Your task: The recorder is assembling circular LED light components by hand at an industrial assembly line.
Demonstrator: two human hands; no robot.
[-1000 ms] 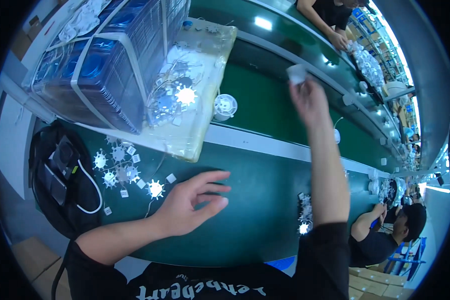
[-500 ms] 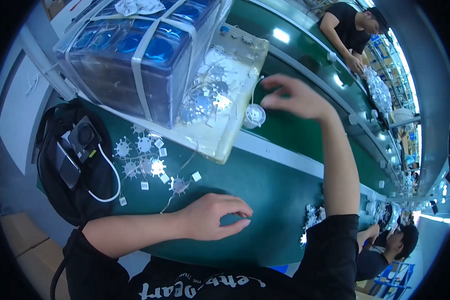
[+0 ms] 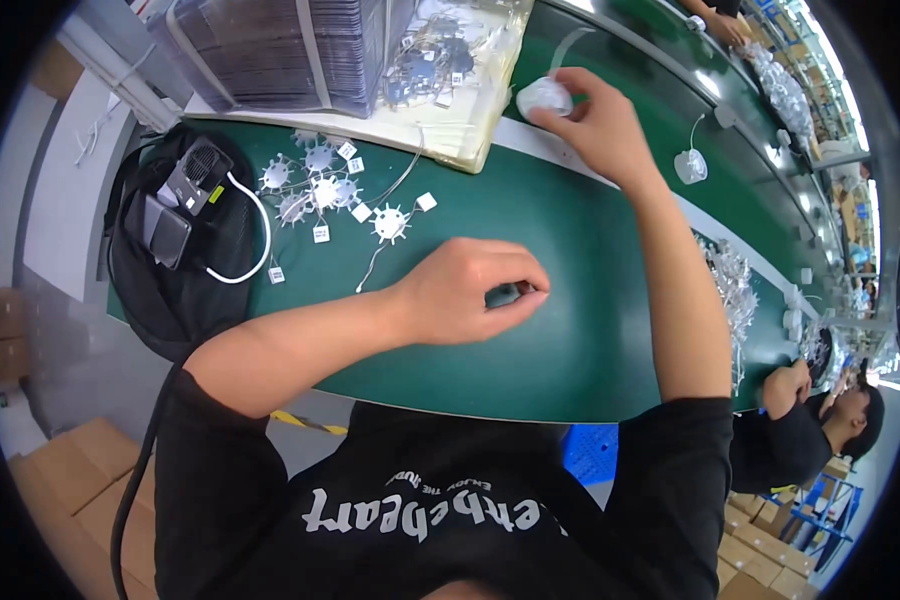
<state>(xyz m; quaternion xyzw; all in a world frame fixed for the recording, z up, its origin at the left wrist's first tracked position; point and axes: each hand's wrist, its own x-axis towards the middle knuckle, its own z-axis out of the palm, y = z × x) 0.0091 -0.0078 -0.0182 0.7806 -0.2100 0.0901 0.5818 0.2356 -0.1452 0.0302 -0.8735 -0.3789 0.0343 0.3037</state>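
My left hand (image 3: 475, 290) rests on the green table (image 3: 570, 340), fingers curled around a small dark object (image 3: 507, 294) that is mostly hidden. My right hand (image 3: 595, 125) reaches forward to the conveyor belt (image 3: 660, 110), and its fingers grip a small white round part (image 3: 544, 97). Several white spiky round pieces with wires and small tags (image 3: 320, 190) lie on the table left of my left hand.
A clear tray of wired parts (image 3: 450, 60) and a stack of dark trays (image 3: 280, 50) stand at the back. A black bag (image 3: 180, 240) lies at the left. Another white part (image 3: 690, 165) rides the belt. Other people work at the right (image 3: 820, 420) and far end (image 3: 720, 20).
My right hand came down from the air onto the white round part on the belt. My left hand went from flat and open to curled around a small dark object.
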